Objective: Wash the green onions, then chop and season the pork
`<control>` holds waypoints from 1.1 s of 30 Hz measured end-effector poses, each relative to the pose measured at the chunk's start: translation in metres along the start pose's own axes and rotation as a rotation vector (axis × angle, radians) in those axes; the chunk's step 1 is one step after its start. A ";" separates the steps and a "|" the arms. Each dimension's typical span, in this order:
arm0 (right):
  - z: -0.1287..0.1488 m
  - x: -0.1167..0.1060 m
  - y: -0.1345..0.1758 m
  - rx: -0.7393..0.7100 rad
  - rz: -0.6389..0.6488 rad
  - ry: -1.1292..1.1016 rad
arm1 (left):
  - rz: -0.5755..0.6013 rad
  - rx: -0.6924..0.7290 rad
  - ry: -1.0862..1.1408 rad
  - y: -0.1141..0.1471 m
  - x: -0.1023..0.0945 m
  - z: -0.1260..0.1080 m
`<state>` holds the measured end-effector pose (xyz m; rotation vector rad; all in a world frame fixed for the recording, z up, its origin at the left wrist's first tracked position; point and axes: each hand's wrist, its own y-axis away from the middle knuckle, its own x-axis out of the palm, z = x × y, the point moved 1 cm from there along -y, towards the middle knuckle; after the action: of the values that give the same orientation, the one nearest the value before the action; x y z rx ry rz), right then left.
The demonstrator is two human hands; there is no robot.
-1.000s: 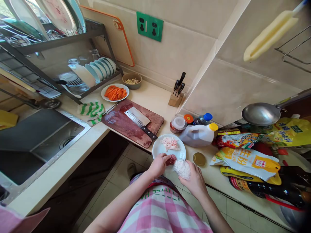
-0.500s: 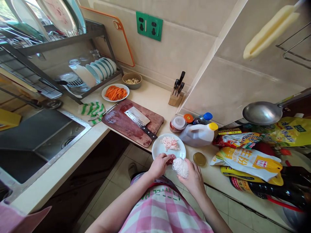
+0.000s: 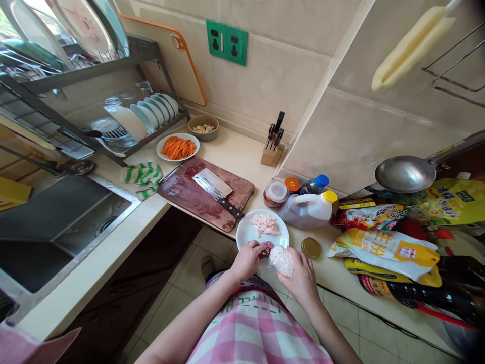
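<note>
As the right hand (image 3: pixel 300 279) clasps a jar (image 3: pixel 282 262) by the tabletop's (image 3: pixel 238 152) edge, the left hand (image 3: pixel 246 261) touches meat (image 3: pixel 267 248). Its grip: unclear.

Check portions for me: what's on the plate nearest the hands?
Pale pieces lie on the plate, darker red meat at its near side by the left hand. Anything beneath hand or jar is hidden.
</note>
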<state>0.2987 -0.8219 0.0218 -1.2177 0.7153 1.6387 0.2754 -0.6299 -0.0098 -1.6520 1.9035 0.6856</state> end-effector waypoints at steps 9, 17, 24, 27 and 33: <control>0.000 0.002 0.001 -0.003 -0.022 -0.009 | -0.014 0.010 0.012 -0.001 0.001 0.000; 0.001 0.003 0.003 -0.022 -0.039 -0.026 | -0.021 0.013 0.032 0.000 0.002 0.001; -0.001 0.003 0.002 -0.025 -0.051 -0.028 | -0.036 0.020 0.047 0.002 0.001 0.002; -0.001 0.004 0.003 -0.034 -0.059 -0.028 | -0.060 0.041 0.078 0.004 -0.002 -0.001; 0.002 0.004 0.003 -0.008 -0.038 -0.026 | -0.040 0.204 -0.032 0.007 -0.006 -0.007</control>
<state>0.2943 -0.8197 0.0183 -1.2061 0.6663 1.6244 0.2684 -0.6293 -0.0008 -1.5377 1.8467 0.4819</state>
